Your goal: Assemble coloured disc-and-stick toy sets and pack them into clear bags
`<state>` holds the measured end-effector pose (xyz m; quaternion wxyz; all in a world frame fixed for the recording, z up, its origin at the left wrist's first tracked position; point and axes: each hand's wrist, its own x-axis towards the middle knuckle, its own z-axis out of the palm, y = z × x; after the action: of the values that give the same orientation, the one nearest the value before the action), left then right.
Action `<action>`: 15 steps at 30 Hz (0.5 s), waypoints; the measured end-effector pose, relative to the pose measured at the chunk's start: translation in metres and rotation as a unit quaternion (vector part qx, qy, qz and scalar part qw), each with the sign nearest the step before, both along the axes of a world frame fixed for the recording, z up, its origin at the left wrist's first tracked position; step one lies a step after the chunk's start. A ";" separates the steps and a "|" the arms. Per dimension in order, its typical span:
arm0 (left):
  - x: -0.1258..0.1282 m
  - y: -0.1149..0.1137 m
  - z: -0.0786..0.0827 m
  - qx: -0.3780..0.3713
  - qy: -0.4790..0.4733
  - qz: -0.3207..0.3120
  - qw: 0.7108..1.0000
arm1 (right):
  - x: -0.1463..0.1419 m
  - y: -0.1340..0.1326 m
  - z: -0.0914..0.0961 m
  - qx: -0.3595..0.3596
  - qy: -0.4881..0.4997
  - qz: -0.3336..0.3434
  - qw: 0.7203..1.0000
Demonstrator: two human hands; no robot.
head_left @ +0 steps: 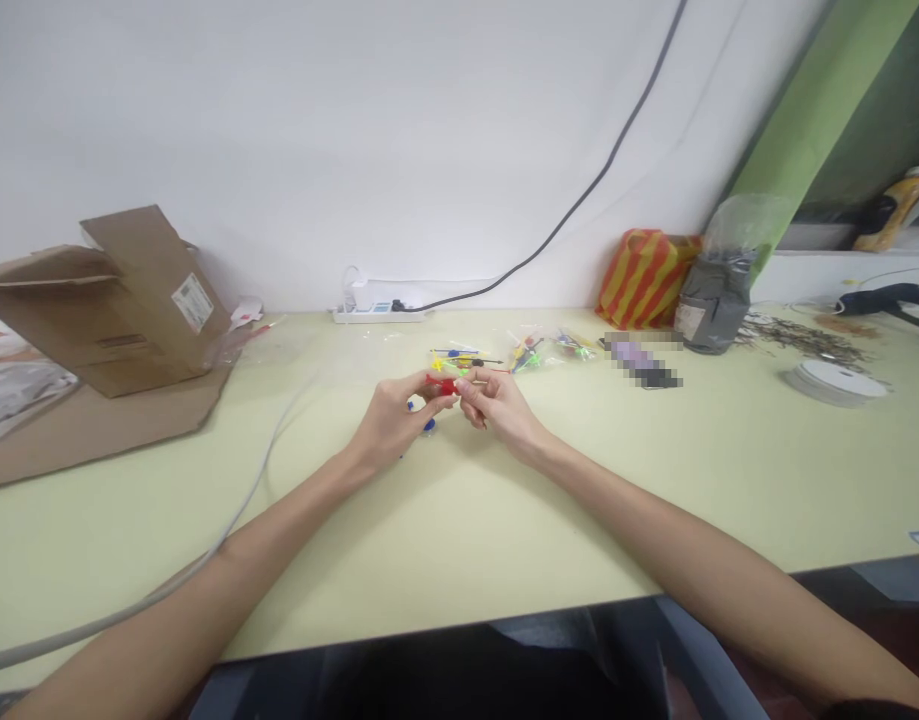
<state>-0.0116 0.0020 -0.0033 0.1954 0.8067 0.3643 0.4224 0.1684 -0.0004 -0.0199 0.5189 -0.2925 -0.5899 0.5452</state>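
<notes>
Both hands meet above the pale yellow-green tabletop [459,520]. My left hand [395,425] and my right hand [496,405] pinch a small red plastic piece [442,385] between their fingertips. Small blue plastic parts [427,425] lie just under my left hand, partly hidden by it. Close beyond my hands lie small clear bags of colourful plastic parts [525,352], with loose thin sticks [459,357] among them.
A cardboard box [129,310] on flattened cardboard [91,430] stands at left, and a grey cable [151,590] crosses the table there. A power strip [376,314], a striped bag [645,280], a grey wrapped container [714,300] and a white tape reel [834,383] stand along the back and right.
</notes>
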 end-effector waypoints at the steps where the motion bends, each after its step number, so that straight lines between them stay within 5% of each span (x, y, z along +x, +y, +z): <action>1: 0.000 0.000 -0.001 0.005 0.005 -0.002 1.000 | 0.000 0.000 -0.001 0.001 0.001 -0.002 1.000; 11: -0.003 0.000 0.000 0.084 0.057 -0.021 0.995 | 0.006 0.007 -0.007 0.023 -0.052 0.053 0.997; 15: -0.005 0.002 -0.002 0.093 0.066 -0.022 0.993 | 0.005 0.004 -0.007 0.078 -0.103 0.013 0.992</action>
<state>-0.0164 0.0042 -0.0055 0.1042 0.8553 0.3171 0.3963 0.1733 0.0038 -0.0267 0.4698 -0.2975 -0.6846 0.4712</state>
